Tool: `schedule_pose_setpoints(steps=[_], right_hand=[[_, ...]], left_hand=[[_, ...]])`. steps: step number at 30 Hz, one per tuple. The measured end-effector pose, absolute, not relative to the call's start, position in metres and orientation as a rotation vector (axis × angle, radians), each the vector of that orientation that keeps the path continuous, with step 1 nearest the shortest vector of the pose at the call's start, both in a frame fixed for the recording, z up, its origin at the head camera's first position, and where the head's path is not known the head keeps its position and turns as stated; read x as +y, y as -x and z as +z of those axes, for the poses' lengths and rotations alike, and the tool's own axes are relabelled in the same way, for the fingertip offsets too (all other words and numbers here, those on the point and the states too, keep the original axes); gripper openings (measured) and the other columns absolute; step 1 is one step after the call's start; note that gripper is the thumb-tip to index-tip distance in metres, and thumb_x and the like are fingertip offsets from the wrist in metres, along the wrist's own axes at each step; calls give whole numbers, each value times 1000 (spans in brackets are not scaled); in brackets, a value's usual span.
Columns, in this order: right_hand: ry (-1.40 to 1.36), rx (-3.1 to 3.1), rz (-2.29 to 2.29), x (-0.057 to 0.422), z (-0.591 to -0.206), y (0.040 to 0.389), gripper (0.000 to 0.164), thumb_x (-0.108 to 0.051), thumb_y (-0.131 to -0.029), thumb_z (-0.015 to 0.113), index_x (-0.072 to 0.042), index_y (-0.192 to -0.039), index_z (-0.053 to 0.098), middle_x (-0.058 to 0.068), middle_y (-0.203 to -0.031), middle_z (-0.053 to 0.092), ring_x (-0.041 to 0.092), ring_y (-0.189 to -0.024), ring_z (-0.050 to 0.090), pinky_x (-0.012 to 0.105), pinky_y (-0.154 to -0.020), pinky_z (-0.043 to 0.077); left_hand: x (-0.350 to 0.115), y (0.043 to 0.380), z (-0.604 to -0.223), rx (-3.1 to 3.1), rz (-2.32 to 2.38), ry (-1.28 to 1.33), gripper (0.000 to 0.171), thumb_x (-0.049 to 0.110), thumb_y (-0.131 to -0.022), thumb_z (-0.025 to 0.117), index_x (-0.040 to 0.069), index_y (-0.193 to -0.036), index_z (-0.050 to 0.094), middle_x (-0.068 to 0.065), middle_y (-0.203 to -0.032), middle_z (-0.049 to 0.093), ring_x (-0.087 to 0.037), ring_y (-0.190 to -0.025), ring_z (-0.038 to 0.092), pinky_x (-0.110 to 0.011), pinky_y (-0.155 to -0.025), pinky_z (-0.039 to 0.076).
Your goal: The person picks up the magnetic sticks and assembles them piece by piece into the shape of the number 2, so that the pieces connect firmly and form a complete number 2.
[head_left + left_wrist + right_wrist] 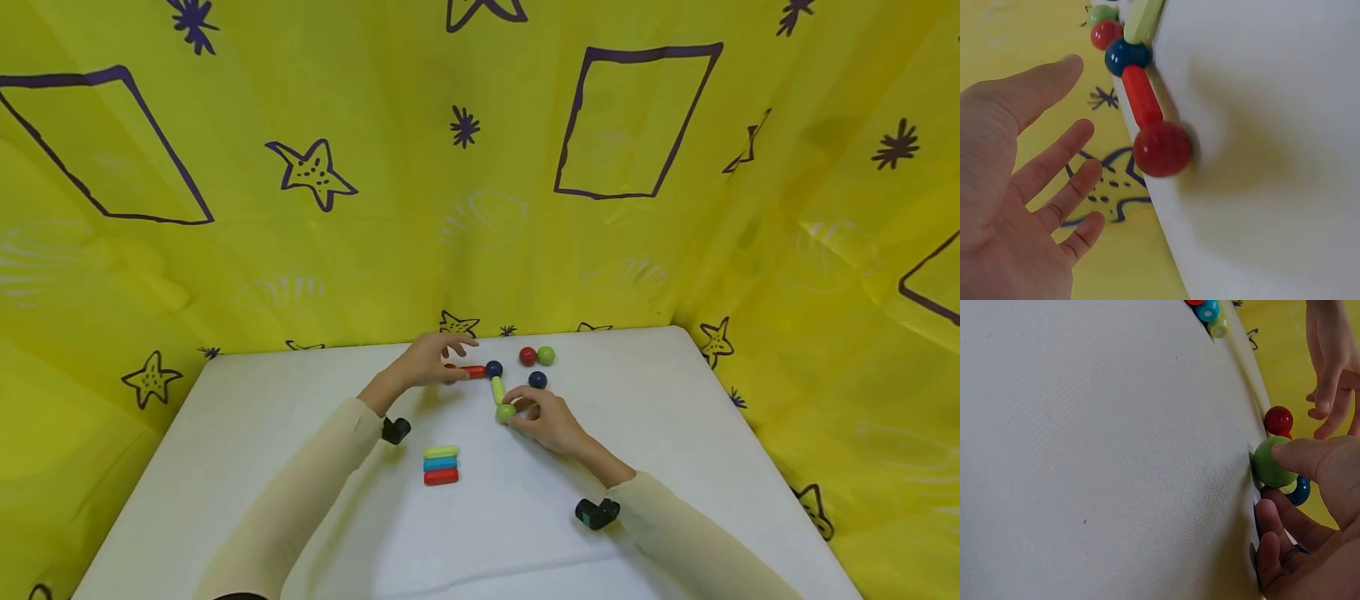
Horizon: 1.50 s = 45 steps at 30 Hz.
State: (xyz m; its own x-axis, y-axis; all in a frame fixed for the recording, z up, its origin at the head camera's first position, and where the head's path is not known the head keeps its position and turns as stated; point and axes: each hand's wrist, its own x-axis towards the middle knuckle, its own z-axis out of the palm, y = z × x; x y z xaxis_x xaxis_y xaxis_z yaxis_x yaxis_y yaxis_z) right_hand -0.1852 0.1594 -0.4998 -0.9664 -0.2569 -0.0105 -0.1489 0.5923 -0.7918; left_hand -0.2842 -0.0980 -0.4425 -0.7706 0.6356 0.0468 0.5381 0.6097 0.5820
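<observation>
Head view shows the right hand [551, 423] pinching the green ball [505, 413] between thumb and forefinger, its other fingers bent behind that grip. Just beyond these fingertips, the yellow rod [498, 390] runs from the green ball to the blue ball [493, 369]. From there the red rod [474, 372] reaches toward the left hand [432, 360] and ends, in the left wrist view, at the red ball [1162, 149]. The left fingers are loosely spread and grip nothing; they stand just beside the red ball and red rod, apart from them in that same view.

Beyond the right hand's knuckles lies the loose blue ball [537, 380], near them. Farther past the same fingers, the loose red ball [528, 357] and loose green ball [547, 356] sit side by side. Nearer the person than either hand's fingers, the loose yellow rod [440, 452], loose blue rod [440, 463] and loose red rod [441, 477] lie in a row on the white table [525, 533]. Past all the fingers hangs the yellow curtain [390, 267].
</observation>
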Motion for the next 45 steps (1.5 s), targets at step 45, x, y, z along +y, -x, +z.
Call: schedule_pose_setpoints(steps=[45], right_hand=[[451, 2699, -1328, 163, -499, 183, 25, -11, -93, 77, -18, -117, 72, 4, -105, 74, 15, -77, 57, 29, -69, 48]], left_hand=[[-39, 266, -480, 2644, 529, -1222, 18, 10, -96, 73, 16, -111, 81, 5, -104, 77, -10, -85, 62, -26, -84, 52]])
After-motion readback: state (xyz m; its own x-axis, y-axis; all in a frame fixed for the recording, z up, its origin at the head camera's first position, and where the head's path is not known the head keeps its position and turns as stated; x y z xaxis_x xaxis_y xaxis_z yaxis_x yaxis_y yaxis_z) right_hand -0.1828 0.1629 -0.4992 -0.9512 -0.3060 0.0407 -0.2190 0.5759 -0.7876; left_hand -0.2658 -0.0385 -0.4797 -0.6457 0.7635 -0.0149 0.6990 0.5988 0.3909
